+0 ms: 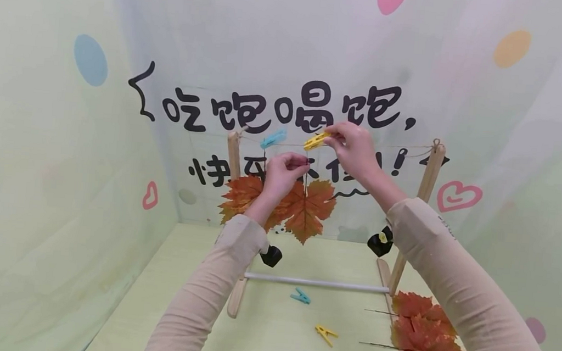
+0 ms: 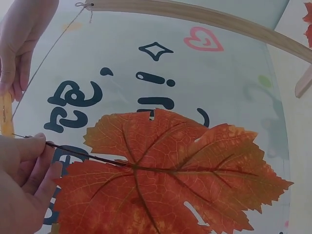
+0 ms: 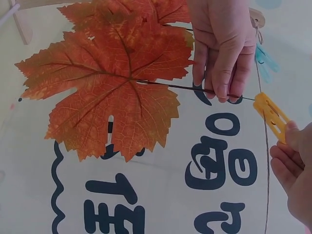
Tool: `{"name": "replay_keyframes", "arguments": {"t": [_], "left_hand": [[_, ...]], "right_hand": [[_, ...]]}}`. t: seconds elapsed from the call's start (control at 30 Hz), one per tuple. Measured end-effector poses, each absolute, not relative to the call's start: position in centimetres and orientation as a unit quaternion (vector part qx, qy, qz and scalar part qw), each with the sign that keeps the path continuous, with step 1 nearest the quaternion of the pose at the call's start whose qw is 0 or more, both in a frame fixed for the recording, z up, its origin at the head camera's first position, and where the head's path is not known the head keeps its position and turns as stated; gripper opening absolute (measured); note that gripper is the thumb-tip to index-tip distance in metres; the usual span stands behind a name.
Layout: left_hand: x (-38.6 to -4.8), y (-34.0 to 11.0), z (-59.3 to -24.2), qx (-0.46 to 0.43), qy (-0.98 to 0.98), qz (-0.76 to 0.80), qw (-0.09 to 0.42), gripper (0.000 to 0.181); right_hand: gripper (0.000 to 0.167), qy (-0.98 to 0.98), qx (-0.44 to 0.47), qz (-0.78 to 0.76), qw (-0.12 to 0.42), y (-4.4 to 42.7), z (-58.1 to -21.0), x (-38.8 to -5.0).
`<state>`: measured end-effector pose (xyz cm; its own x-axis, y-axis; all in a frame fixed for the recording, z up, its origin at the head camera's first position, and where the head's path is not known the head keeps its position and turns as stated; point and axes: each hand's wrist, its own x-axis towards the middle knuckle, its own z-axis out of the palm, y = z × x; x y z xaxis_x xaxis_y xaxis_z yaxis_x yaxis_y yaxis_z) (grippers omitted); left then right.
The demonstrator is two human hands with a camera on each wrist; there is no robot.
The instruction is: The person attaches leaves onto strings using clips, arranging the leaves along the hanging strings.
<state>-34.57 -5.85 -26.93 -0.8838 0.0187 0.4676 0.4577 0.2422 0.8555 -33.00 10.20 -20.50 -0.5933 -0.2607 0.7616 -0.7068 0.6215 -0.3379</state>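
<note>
My left hand [image 1: 283, 174] pinches the thin dark stem [image 2: 92, 157] of an orange-red maple leaf [image 1: 307, 213], which hangs below the string [image 1: 290, 144]. My right hand [image 1: 356, 151] pinches the handle end of a yellow clothespin [image 1: 316, 141]. The clothespin's tip is at the string and the stem's upper end, as the right wrist view shows. To the left, a blue clothespin [image 1: 273, 139] sits on the string above a second maple leaf [image 1: 241, 191], partly hidden by my left hand and forearm.
Two wooden posts [image 1: 428, 179] carry the string, with a white rod [image 1: 317, 282] low between them. On the table [image 1: 268, 340] lie a blue clothespin [image 1: 300, 295], a yellow clothespin [image 1: 326, 334] and stemmed maple leaves [image 1: 426, 341] at right. Printed cloth [image 1: 291, 44] hangs behind.
</note>
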Motion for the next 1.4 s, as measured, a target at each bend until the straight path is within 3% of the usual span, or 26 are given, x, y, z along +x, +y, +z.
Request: {"name": "replay_keyframes", "arguments": {"t": [0.47, 0.87, 1.4], "left_hand": [[-34.6, -5.9, -27.2, -0.157, -0.769, -0.593, 0.179, 0.018], [-34.4, -6.1, -27.4, -0.158, -0.774, -0.592, 0.16, 0.018], [-34.0, -7.5, -27.5, -0.165, -0.769, -0.587, 0.192, 0.021]], "right_hand": [[0.034, -0.861, 0.272, 0.33, 0.276, 10.6, -20.6, -32.7], [0.039, -0.838, 0.294, 0.34, 0.309, 12.3, -21.2, -31.5], [0.039, -0.815, 0.324, 0.349, 0.329, 14.4, -22.9, -30.3]]}}
